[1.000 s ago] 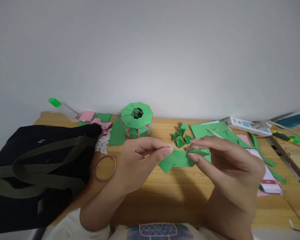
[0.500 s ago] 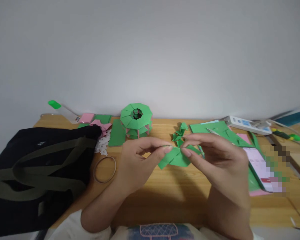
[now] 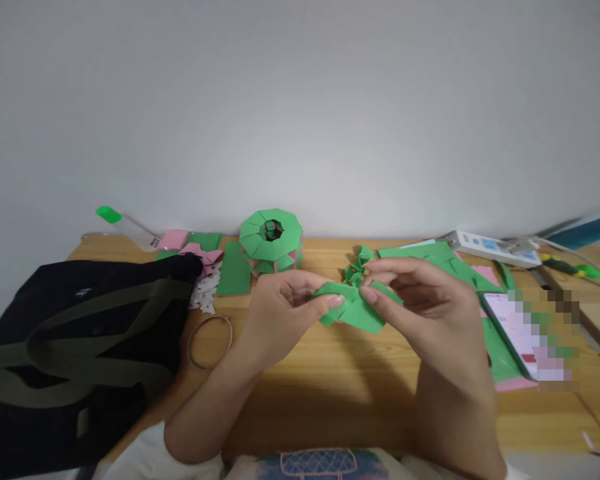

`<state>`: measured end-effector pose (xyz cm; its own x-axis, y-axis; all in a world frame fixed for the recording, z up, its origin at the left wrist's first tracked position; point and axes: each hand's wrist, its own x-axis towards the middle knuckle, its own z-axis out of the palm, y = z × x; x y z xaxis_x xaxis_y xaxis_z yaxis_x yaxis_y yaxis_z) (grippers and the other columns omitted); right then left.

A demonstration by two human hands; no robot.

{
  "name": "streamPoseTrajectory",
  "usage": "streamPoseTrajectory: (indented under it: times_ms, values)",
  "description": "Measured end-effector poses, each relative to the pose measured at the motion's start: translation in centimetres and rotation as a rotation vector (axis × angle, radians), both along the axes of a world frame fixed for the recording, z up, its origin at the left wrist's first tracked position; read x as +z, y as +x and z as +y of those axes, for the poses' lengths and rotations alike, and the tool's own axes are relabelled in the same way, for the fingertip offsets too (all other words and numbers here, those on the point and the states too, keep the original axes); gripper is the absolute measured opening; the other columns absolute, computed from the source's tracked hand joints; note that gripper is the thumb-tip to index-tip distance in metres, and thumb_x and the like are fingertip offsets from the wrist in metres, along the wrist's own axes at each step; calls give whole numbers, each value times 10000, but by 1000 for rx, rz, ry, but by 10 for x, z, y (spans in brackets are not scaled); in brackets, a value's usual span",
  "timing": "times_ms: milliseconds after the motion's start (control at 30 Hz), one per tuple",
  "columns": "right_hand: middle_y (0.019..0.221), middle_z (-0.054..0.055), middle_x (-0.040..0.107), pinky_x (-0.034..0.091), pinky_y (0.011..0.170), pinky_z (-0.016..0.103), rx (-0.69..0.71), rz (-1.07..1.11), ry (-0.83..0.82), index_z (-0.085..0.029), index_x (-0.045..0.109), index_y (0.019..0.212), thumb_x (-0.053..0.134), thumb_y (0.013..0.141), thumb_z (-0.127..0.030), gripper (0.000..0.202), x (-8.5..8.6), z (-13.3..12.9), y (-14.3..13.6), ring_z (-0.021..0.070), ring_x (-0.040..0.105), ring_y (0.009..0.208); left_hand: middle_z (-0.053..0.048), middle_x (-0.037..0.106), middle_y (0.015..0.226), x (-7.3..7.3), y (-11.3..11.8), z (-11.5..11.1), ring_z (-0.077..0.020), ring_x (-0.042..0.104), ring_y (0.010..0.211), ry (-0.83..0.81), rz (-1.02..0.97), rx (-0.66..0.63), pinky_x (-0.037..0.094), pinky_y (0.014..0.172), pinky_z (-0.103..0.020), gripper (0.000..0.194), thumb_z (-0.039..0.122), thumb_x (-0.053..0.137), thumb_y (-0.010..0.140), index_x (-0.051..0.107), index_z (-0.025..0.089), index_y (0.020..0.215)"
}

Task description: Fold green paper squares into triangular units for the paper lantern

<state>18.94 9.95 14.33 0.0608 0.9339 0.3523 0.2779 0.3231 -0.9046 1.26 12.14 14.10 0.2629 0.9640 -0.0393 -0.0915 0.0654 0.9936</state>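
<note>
Your left hand [image 3: 279,325] and right hand [image 3: 433,312] each pinch the folded, flat green paper piece [image 3: 361,316] above the pale wooden tabletop [image 3: 305,373]. Your fingertips have drawn closer together over the last second, suggesting shaping continues.

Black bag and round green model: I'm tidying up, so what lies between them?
The head view shows a pink folded piece, white pieces and, nearest the model, a green rectangle.
</note>
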Motion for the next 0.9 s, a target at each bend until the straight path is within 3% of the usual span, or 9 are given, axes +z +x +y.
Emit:
streamPoseTrajectory:
  times_ms: [267, 400, 500, 767, 900]
  values:
    - [746, 4, 688, 527, 536, 213, -72, 90, 11, -213, 702, 915, 727, 738, -140, 193, 2, 3, 0, 116, 629, 655, -19, 743, 632, 0, 0, 2, -126, 666, 561, -25, 43, -92, 533, 548, -207, 60, 188, 717, 714, 702, 159, 663]
    - [761, 11, 709, 534, 576, 225, 41, -21, -32, -202, 712, 922, 711, 757, -184, 166, 4, 4, 2, 131, 645, 688, -23, 743, 615, -1, -2, 3, -124, 670, 548, 27, 79, -119, 520, 524, -188, 83, 178, 714, 716, 693, 152, 641]
    - [670, -7, 708, 489, 521, 204, 163, -142, -98, -193, 724, 767, 700, 778, -231, 46, 5, 4, 3, 111, 616, 585, -9, 747, 632, 0, -2, 4, -119, 686, 581, 51, 85, -159, 527, 543, -171, 60, 172, 699, 730, 703, 154, 673]
    - [590, 8, 690, 436, 490, 213, 234, 86, -269, -172, 713, 651, 703, 770, -328, 196, 6, 8, 0, 100, 557, 509, 41, 710, 586, 1, -6, 8, -89, 657, 555, 142, 58, -99, 528, 553, -151, 180, 186, 602, 813, 713, 174, 673]
    - [555, -10, 618, 372, 459, 213, 335, -26, -309, -158, 699, 644, 670, 782, -346, 236, 6, 14, 9, 81, 482, 487, 36, 701, 569, -1, -7, 14, -95, 660, 560, 110, 70, -166, 536, 563, -163, 177, 172, 623, 791, 729, 174, 650]
